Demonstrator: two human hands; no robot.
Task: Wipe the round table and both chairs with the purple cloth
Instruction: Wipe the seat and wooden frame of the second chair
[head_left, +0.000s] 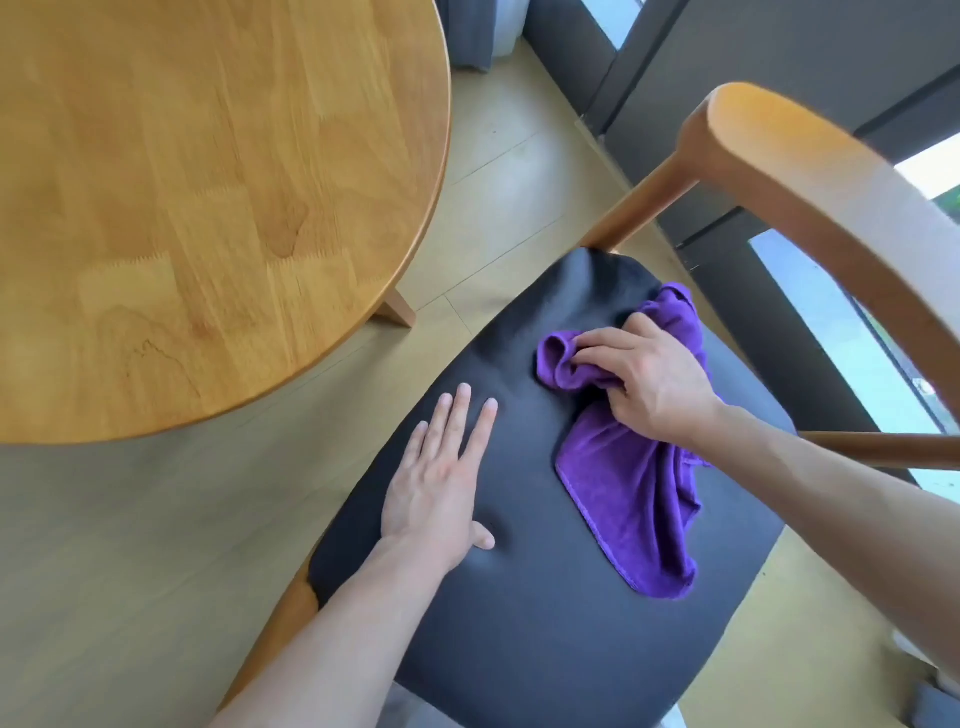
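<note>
A chair with a dark padded seat (545, 597) and a curved wooden backrest (810, 171) stands below me. The purple cloth (634, 499) lies bunched on the seat's right half. My right hand (649, 384) grips the cloth's upper part, fingers curled into its folds. My left hand (441, 478) rests flat on the seat's left side with straight, spread fingers, apart from the cloth. The round wooden table (208, 208) fills the upper left. Only one chair is in view.
Pale wood floor (104, 545) runs between table and chair. A table leg (397, 309) meets the floor near the seat's far corner. Dark window frames (779, 62) and glass panes stand behind the chair at the right.
</note>
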